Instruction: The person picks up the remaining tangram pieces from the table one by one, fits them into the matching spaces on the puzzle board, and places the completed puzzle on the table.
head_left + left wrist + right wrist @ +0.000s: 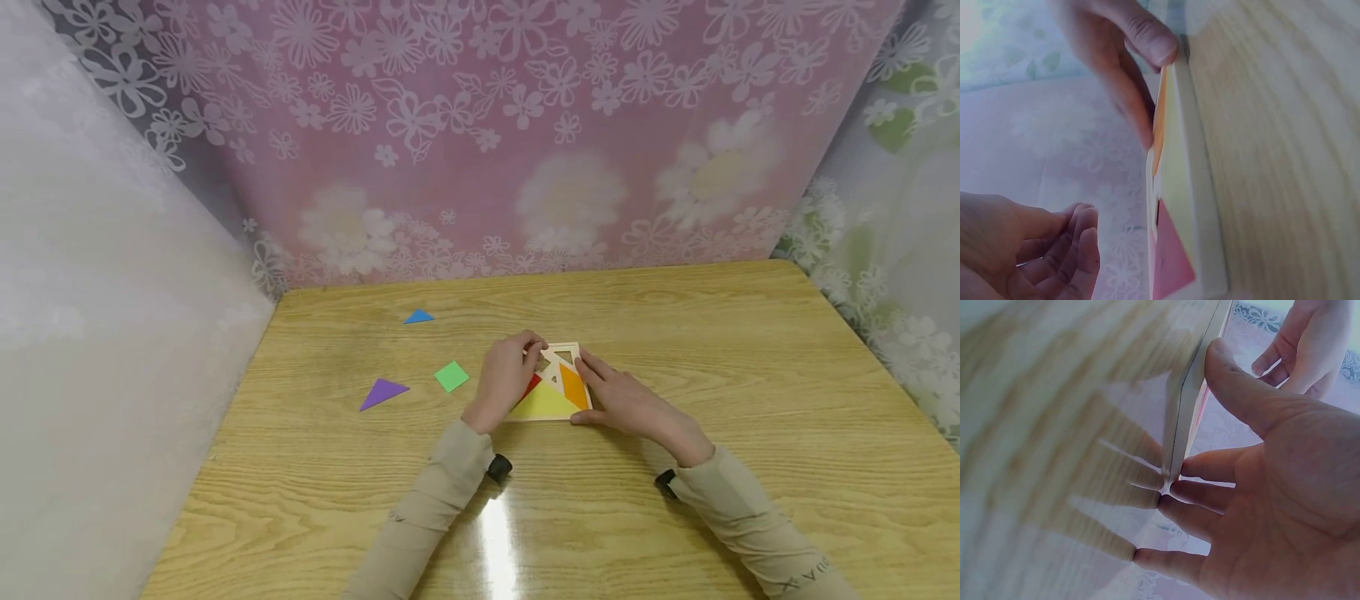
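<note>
A small pale wooden tangram board (551, 419) lies flat on the table. In it show a yellow piece (545, 402), an orange parallelogram (574, 387) and a red piece (532, 384), partly covered by a hand; cut-outs appear near the far edge. My left hand (504, 373) hovers over the board's left side with loosely bent fingers, thumb near the fingertips; the left wrist view shows nothing between them. My right hand (630, 402) holds the board at its right side, thumb against the front edge (1217, 353) and fingers spread along the right edge.
Left of the board, a green square (452, 377), a purple triangle (382, 392) and a blue triangle (418, 317) lie apart on the wooden table (315, 492). A pink flowered cloth (465, 142) hangs behind the table, with pale cloth at both sides.
</note>
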`<state>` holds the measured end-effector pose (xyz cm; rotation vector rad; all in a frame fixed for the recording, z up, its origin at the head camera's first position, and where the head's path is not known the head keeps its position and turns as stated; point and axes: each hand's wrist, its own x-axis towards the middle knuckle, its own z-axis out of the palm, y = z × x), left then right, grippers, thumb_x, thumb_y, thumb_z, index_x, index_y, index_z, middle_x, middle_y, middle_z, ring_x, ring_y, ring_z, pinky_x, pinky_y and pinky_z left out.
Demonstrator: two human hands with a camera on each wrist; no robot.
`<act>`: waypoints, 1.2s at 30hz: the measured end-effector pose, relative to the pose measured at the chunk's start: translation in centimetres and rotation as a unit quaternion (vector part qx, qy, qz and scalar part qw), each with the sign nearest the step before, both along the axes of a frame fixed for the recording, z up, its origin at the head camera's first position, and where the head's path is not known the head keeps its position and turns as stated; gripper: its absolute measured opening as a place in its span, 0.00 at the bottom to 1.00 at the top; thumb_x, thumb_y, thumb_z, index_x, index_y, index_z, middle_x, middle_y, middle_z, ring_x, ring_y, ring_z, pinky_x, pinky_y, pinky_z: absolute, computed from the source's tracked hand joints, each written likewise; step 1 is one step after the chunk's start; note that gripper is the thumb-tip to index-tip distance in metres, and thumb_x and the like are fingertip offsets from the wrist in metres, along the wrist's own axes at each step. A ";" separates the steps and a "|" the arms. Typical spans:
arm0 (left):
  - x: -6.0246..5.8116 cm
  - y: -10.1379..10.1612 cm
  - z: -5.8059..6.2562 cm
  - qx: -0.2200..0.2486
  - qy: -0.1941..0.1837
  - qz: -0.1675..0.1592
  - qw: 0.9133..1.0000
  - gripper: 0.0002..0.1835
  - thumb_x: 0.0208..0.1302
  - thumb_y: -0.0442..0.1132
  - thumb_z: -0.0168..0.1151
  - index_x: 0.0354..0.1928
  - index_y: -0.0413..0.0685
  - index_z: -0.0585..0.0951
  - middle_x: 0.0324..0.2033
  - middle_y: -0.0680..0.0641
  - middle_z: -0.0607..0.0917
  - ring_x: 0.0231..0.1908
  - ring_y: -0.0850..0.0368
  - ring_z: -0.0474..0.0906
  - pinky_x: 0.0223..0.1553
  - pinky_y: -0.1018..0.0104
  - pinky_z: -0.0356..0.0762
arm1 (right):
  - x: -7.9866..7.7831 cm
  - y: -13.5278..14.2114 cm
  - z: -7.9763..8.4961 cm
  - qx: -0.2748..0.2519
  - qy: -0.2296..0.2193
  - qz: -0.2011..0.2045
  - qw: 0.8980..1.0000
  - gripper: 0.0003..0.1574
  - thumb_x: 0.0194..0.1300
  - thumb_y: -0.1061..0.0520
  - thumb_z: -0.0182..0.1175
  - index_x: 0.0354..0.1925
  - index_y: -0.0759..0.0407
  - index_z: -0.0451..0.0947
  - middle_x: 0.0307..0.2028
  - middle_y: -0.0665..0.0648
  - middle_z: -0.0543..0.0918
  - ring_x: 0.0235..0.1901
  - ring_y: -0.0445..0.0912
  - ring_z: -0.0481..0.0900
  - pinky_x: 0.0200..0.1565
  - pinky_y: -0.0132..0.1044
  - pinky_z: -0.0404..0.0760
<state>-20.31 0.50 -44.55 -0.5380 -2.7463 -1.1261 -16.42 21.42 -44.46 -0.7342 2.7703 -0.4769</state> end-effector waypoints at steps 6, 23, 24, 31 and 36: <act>-0.1 -1.6 0.4 -0.006 0.001 0.022 1.000 0.09 0.76 0.38 0.57 0.45 0.46 0.87 0.34 0.49 0.89 0.25 0.61 0.78 0.23 0.76 0.71 | -0.1 -0.1 0.1 0.006 0.005 -0.001 1.000 0.56 0.68 0.41 0.65 0.75 0.74 0.53 0.77 0.74 0.51 0.67 0.71 0.66 0.63 0.70 0.66; -0.6 -7.8 0.4 -0.060 0.033 0.075 0.995 0.08 0.71 0.34 0.64 0.48 0.41 0.85 0.37 0.46 0.88 0.37 0.52 0.86 0.37 0.59 0.83 | 0.2 -0.1 0.3 -0.003 0.012 0.002 1.000 0.56 0.67 0.42 0.66 0.75 0.75 0.53 0.76 0.74 0.52 0.66 0.73 0.67 0.63 0.70 0.66; -0.6 -8.3 0.4 -0.070 0.033 0.079 0.994 0.09 0.70 0.34 0.64 0.48 0.40 0.85 0.37 0.45 0.88 0.38 0.51 0.86 0.37 0.58 0.83 | 0.2 -0.1 0.3 -0.003 0.011 0.002 1.000 0.56 0.67 0.42 0.66 0.75 0.75 0.53 0.76 0.74 0.52 0.66 0.73 0.67 0.63 0.70 0.66; 0.2 -10.4 0.4 -0.166 0.008 0.092 0.982 0.12 0.64 0.38 0.71 0.47 0.41 0.85 0.40 0.43 0.86 0.38 0.48 0.84 0.38 0.57 0.83 | 0.2 -0.1 0.2 -0.005 0.005 0.000 1.000 0.57 0.67 0.42 0.66 0.75 0.75 0.52 0.76 0.74 0.51 0.67 0.72 0.65 0.63 0.70 0.65; 0.9 -11.0 0.6 -0.215 -0.017 0.092 0.972 0.22 0.57 0.45 0.77 0.49 0.40 0.84 0.41 0.41 0.86 0.39 0.46 0.84 0.38 0.56 0.84 | 0.2 -0.1 0.2 -0.004 0.010 0.001 1.000 0.57 0.68 0.42 0.66 0.75 0.75 0.53 0.76 0.74 0.52 0.67 0.72 0.65 0.63 0.70 0.65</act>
